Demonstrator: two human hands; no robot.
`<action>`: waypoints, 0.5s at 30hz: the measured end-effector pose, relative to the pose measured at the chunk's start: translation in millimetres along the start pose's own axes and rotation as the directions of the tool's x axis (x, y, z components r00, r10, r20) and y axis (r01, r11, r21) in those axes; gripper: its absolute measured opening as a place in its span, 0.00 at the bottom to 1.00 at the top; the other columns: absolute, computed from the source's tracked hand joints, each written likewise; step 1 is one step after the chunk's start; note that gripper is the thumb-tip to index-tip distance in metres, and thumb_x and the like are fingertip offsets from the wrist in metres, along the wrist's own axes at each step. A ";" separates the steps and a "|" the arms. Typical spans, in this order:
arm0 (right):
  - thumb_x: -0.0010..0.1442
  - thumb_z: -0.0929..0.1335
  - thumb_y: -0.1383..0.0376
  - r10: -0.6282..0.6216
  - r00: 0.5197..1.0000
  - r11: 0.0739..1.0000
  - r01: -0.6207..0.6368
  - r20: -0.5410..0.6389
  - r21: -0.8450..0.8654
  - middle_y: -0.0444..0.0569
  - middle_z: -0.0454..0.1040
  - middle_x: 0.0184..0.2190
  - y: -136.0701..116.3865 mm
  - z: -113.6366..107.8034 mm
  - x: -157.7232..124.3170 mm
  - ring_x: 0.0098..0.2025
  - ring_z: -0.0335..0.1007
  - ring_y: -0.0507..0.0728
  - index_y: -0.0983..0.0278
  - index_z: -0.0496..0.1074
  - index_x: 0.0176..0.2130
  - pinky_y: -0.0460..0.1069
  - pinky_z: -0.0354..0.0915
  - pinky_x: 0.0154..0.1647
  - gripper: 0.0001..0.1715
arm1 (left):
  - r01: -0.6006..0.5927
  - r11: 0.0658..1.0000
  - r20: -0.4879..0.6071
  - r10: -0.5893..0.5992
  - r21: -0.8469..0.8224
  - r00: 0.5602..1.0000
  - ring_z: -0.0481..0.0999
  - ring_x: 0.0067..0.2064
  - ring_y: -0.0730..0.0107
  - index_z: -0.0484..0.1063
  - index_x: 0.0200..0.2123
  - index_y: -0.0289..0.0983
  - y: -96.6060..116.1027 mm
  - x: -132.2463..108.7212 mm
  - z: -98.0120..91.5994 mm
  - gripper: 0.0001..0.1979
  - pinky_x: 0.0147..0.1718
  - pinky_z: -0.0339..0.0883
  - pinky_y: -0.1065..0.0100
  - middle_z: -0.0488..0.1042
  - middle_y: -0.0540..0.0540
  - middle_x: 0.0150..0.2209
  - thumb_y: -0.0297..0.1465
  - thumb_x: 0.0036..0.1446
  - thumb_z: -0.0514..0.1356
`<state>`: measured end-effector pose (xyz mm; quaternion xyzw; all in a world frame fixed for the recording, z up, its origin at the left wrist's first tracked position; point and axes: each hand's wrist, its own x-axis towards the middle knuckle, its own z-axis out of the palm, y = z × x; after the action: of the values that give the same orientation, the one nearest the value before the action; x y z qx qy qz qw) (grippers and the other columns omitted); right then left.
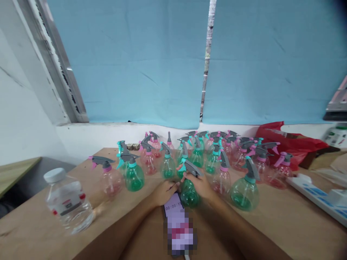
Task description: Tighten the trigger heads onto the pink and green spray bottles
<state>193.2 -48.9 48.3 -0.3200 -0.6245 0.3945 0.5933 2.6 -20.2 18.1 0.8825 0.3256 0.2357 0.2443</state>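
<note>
My right hand (201, 186) is closed round the neck of a green spray bottle (189, 196) with a grey and teal trigger head. The bottle stands just right of a phone (174, 206) lying on the table, its screen showing a running timer and its lower part blurred out. Over the phone's top edge, my left hand (165, 192) has its fingers curled together, the tips close to the bottle's left side. Whatever those fingers may pinch is hidden. Near my right wrist is another green spray bottle (245, 191), and behind it a pink spray bottle (221, 180).
Several green and pink spray bottles (168, 164) crowd the back of the wooden table (119, 224). A clear water bottle (69, 204) stands at the left. On the right lie a white power strip (317, 196) and a red plastic bag (284, 144). Blue sheeting (141, 61) covers the window.
</note>
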 end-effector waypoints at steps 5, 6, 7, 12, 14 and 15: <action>0.59 0.69 0.59 -0.005 0.999 0.999 0.006 0.034 -0.033 0.44 0.78 0.34 -0.9 1.6 -0.2 0.28 0.74 0.54 0.58 0.78 0.46 0.51 0.70 0.38 0.16 | 0.070 0.991 -0.034 -0.074 -0.117 0.997 0.76 0.32 0.66 0.76 0.29 0.37 -1.4 -2.2 0.2 0.30 0.37 0.67 0.68 0.78 0.48 0.29 0.44 0.71 0.42; 0.59 0.69 0.58 -0.005 0.999 0.999 0.007 0.035 -0.041 0.44 0.78 0.34 -0.4 0.6 -0.1 0.28 0.74 0.54 0.58 0.78 0.46 0.51 0.70 0.38 0.16 | 0.094 0.985 -0.066 -0.105 -0.147 0.992 0.76 0.32 0.66 0.76 0.29 0.37 -2.2 -2.8 1.2 0.30 0.37 0.67 0.68 0.78 0.47 0.29 0.45 0.71 0.43; 0.59 0.69 0.57 -0.005 0.999 0.999 0.006 0.038 -0.047 0.44 0.78 0.33 -0.1 -0.6 0.0 0.28 0.74 0.54 0.58 0.78 0.46 0.51 0.70 0.38 0.16 | 0.116 0.977 -0.094 -0.134 -0.182 0.987 0.76 0.32 0.66 0.77 0.30 0.36 -3.0 -3.5 2.5 0.30 0.36 0.67 0.67 0.78 0.47 0.29 0.46 0.71 0.43; 0.58 0.70 0.59 0.018 0.997 1.000 -0.018 0.073 -0.007 0.43 0.76 0.27 -1.7 -6.2 -0.5 0.28 0.73 0.55 0.60 0.78 0.43 0.50 0.68 0.36 0.13 | 0.155 0.906 -0.063 -0.195 -0.393 0.979 0.75 0.29 0.65 0.78 0.35 0.34 -5.4 -4.3 11.0 0.30 0.31 0.68 0.67 0.79 0.44 0.29 0.49 0.69 0.46; 0.56 0.70 0.61 0.023 0.997 0.999 -0.025 0.068 0.037 0.43 0.76 0.27 -3.1 -7.0 -0.8 0.27 0.72 0.54 0.61 0.78 0.37 0.50 0.68 0.35 0.08 | 0.159 0.887 -0.036 -0.194 -0.433 0.980 0.75 0.29 0.65 0.78 0.36 0.34 -5.7 -3.3 13.3 0.30 0.30 0.67 0.67 0.79 0.44 0.29 0.51 0.68 0.47; 0.55 0.71 0.62 0.022 0.997 0.998 -0.026 0.069 0.059 0.44 0.76 0.27 -3.7 -6.9 -0.9 0.26 0.72 0.54 0.61 0.78 0.34 0.50 0.68 0.34 0.06 | 0.162 0.880 -0.029 -0.196 -0.446 0.980 0.75 0.29 0.65 0.78 0.36 0.33 -6.1 -2.7 13.9 0.30 0.30 0.67 0.67 0.79 0.43 0.29 0.51 0.68 0.47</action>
<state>200.4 -50.8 51.0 -0.2959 -0.6285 0.4309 0.5760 5.9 -21.7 3.2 0.7609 0.3525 0.3119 0.4466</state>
